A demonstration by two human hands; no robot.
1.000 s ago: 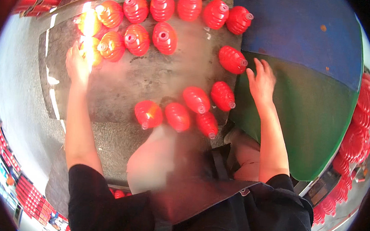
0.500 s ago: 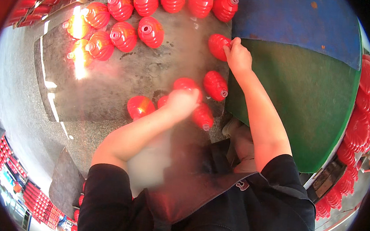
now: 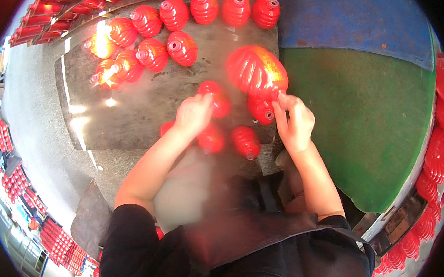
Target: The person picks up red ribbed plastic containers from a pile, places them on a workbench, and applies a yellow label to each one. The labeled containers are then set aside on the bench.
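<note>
My right hand (image 3: 296,122) is closed at the neck of a red ribbed plastic bottle (image 3: 255,71) with a yellow patch, which it holds raised and tilted above the table. Partly under it lies another red bottle, its open mouth toward me. My left hand (image 3: 193,115) has its fingers closed at the side of a slightly blurred red bottle (image 3: 217,101); its fingertips are partly hidden. Just nearer to me are a blurred red bottle (image 3: 211,139) and a sharper one (image 3: 246,141). Part of one more shows behind my left wrist.
Several red bottles (image 3: 183,48) stand in two rows across the far side of the dark worktable (image 3: 147,107). Green (image 3: 357,122) and blue (image 3: 353,21) sheets cover a surface at right. Stacked red bottles (image 3: 61,9) fill racks at the far left; more hang along the right edge.
My right hand has come nearer with its bottle, which is now lifted and turned. My left hand has moved left and slightly away from me, with a bottle at its fingers.
</note>
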